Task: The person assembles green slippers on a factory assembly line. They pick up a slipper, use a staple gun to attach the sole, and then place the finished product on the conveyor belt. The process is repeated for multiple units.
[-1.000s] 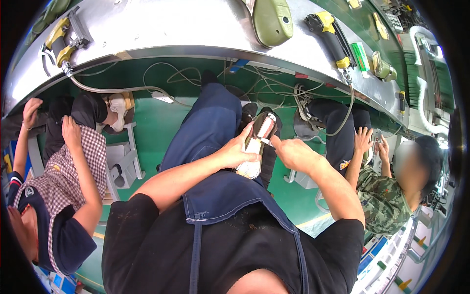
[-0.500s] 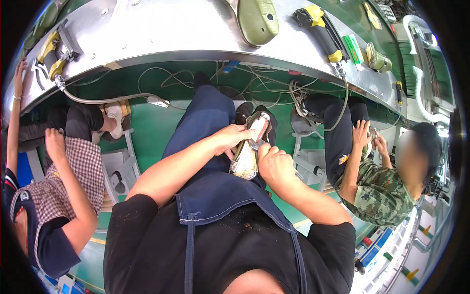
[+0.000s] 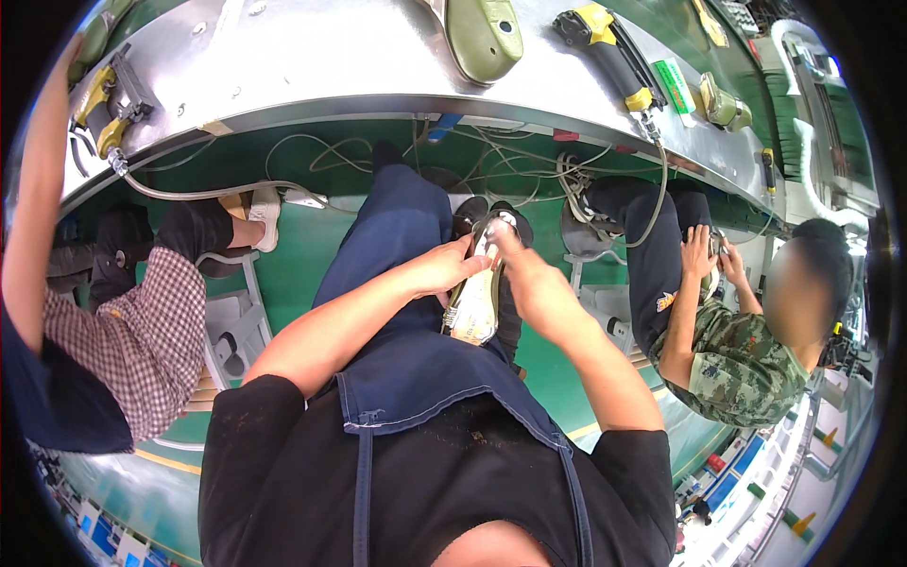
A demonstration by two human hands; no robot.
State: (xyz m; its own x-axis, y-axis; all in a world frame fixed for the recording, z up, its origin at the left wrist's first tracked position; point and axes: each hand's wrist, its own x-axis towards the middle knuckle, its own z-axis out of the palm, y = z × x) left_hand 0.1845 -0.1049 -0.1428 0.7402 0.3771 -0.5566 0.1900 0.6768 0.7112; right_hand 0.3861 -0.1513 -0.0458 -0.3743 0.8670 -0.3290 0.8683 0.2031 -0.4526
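On my lap lies what looks like a shoe upper on a last (image 3: 471, 314), bottom side up, with a pale underside and an olive rim. My left hand (image 3: 446, 268) grips its left side, the thumb lying across the underside. At the far end of the shoe is my right hand (image 3: 535, 286), its fingers curled in against the tip and smeared by motion. Whether a tool is inside those fingers cannot be made out. Farther off, on the metal bench (image 3: 312, 59), sits an olive-green shoe last (image 3: 486, 42).
Corded yellow-black power tools lie on the bench at right (image 3: 609, 57) and left (image 3: 99, 111). A green box (image 3: 675, 85) is beside the right one. Cables (image 3: 331, 156) trail below the bench. Seated co-workers flank me: a camouflage shirt (image 3: 746, 364) right, a checked apron (image 3: 151, 331) left.
My right hand has moved away from me, from the shoe's middle to its far end. The metal tool that showed in it is no longer visible. The left co-worker's arm has swung forward.
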